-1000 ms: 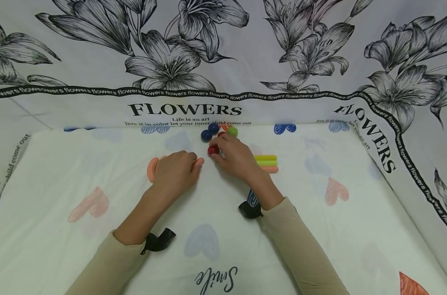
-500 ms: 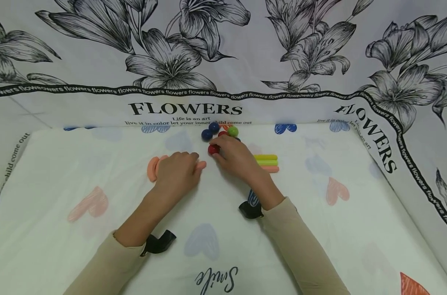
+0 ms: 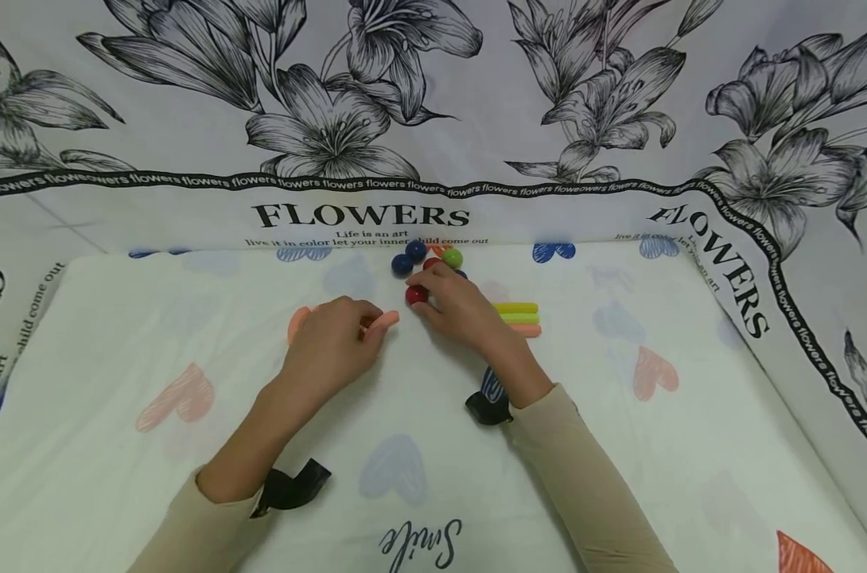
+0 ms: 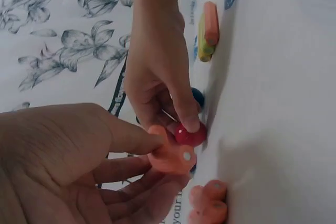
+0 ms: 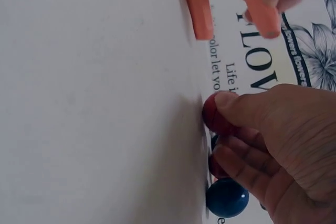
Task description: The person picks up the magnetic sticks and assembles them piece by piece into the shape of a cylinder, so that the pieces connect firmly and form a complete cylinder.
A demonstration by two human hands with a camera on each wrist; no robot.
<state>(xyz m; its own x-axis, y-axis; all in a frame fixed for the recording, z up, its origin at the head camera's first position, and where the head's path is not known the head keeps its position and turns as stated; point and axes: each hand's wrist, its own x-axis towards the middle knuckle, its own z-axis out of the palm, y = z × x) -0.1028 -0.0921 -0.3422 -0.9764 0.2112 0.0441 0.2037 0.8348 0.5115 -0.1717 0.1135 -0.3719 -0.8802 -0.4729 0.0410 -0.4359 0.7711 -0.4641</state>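
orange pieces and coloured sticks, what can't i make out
- Head view: the left hand hides part of the resting orange pieces.
- Head view: the right hand covers the left ends of the coloured sticks.
- Right wrist view: the top edge cuts off the held orange piece.

Looking at a pale backdrop (image 3: 491, 103) covered in big black line-drawn flowers (image 3: 336, 139), pretty busy tbh. Got a wavy black band (image 3: 534, 191) of tiny repeated "flowers" text running right across, with chunky "FLOWERS" lettering (image 3: 358, 215) just below, repeated on the slanted stretches at both sides. Down front, a whitish sheet (image 3: 83, 461) with scattered hearts (image 3: 394, 471) in blues, pinks and red, plus an upside-down "Smile" (image 3: 421, 545). Fairly soft light overall, dimmer and greyer in both wrist views.
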